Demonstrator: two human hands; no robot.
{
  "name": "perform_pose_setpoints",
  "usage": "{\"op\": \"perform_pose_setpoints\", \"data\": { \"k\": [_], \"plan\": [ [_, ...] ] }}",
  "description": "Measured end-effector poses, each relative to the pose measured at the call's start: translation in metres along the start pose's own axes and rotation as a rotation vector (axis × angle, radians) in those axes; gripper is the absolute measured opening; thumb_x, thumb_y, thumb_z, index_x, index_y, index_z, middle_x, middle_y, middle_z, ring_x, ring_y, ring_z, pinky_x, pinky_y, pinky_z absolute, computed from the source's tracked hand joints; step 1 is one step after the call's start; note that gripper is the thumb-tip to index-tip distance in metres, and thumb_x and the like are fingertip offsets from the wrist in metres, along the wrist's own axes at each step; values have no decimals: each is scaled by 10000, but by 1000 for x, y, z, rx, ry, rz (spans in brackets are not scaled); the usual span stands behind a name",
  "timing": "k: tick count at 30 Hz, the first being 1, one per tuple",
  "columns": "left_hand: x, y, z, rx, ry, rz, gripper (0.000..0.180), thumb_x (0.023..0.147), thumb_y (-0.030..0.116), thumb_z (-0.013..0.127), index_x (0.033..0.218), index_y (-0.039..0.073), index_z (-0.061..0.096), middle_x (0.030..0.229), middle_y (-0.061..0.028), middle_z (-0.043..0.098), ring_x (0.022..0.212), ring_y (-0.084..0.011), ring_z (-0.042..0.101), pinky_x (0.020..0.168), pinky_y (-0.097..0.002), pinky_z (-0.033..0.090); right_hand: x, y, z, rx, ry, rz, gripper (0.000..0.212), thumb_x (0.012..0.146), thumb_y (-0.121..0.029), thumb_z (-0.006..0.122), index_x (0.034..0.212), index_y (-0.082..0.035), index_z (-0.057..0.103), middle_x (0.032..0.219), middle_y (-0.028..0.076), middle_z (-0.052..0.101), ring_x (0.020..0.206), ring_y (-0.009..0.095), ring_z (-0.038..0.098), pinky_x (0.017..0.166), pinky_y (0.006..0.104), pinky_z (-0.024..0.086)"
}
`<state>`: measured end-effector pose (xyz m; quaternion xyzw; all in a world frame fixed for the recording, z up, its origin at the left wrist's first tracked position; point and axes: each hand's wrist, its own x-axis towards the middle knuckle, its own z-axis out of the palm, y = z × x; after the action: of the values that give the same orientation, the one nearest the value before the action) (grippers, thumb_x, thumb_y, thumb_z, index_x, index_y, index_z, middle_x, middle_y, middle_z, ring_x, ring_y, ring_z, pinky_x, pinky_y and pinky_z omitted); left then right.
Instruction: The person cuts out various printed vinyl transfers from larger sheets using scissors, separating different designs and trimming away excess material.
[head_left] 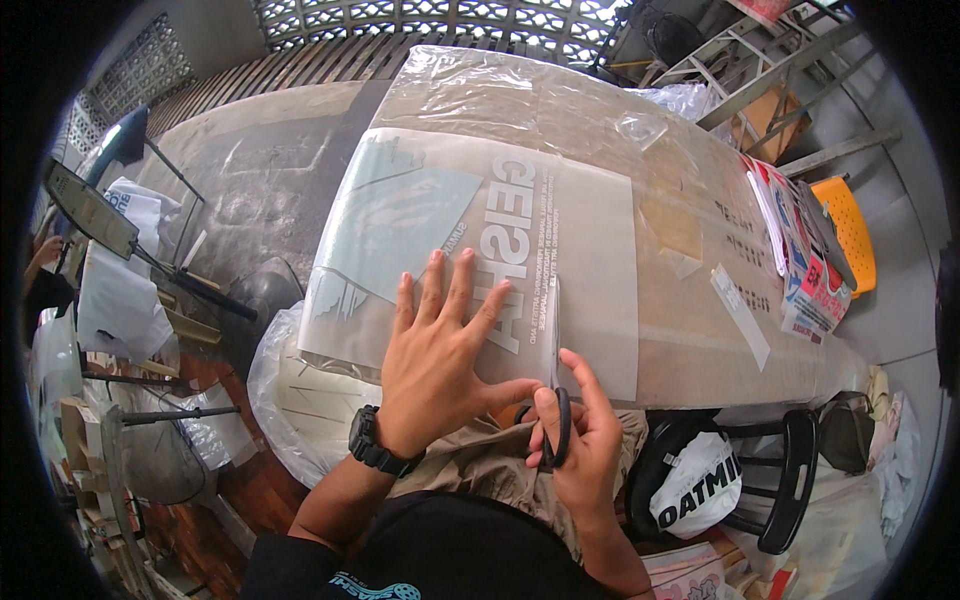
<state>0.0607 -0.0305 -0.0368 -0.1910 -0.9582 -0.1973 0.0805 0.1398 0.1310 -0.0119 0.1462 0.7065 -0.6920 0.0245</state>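
Observation:
A translucent printed transfer sheet [598, 225], with a pale blue design and mirrored white lettering, lies on the plastic-covered table. My left hand [436, 335] rests flat on its near part with the fingers spread. On that wrist is a black watch [375, 445]. My right hand [588, 440] is at the sheet's near edge, its fingers through the black handles of a pair of scissors [562, 430]. The blades point away from me, along the right side of the lettering. Whether they are parted I cannot tell.
The table [700, 350] has a clear plastic cover and a narrow paper strip [740, 315] on its right. Printed papers [795, 250] pile at the right edge, beside a yellow chair back [848, 235]. A black chair [790, 480] stands near right; a mirror [92, 205] is at left.

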Motion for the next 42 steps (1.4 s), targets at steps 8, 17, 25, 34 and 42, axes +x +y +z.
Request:
{"op": "perform_pose_setpoints", "data": {
  "k": [8, 17, 25, 34, 42],
  "plan": [
    [-1, 1, -2, -57, 53, 24, 950, 711, 734, 711, 1427, 127, 566, 1579, -239, 340, 1493, -454, 228, 1206, -591, 153, 8, -4, 0, 4, -16, 12, 554, 995, -215, 654, 1439, 43, 446, 728, 42, 606, 564, 58, 562, 443, 200, 475],
    [-1, -1, 2, -75, 59, 34, 960, 712, 752, 697, 1429, 128, 562, 1579, -243, 336, 1495, -458, 219, 1206, -591, 147, 21, -11, 2, -51, 13, -8, 546, 998, -290, 659, 1401, 40, 492, 588, 22, 566, 504, 51, 556, 452, 232, 450],
    [0, 0, -3, -29, -29, -7, 1034, 685, 805, 690, 1489, 185, 497, 1633, -200, 257, 1533, -404, 150, 1229, -562, 86, 31, -13, 1, -63, -17, -41, 549, 1000, -311, 655, 1392, 41, 501, 590, 31, 575, 498, 63, 568, 443, 241, 454],
    [-1, -1, -3, -37, -19, -3, 1000, 707, 768, 698, 1487, 177, 496, 1628, -208, 264, 1528, -414, 161, 1222, -574, 98, 46, -21, 2, -103, -16, -41, 549, 999, -306, 656, 1386, 54, 509, 574, 47, 588, 485, 71, 585, 433, 250, 452],
    [0, 1, -7, -70, 11, 20, 947, 715, 702, 728, 1446, 131, 539, 1592, -238, 314, 1501, -450, 212, 1197, -607, 154, 61, -25, 1, -157, -44, -80, 535, 1008, -306, 643, 1383, 52, 509, 582, 47, 595, 493, 72, 591, 431, 247, 449]
  ]
}}
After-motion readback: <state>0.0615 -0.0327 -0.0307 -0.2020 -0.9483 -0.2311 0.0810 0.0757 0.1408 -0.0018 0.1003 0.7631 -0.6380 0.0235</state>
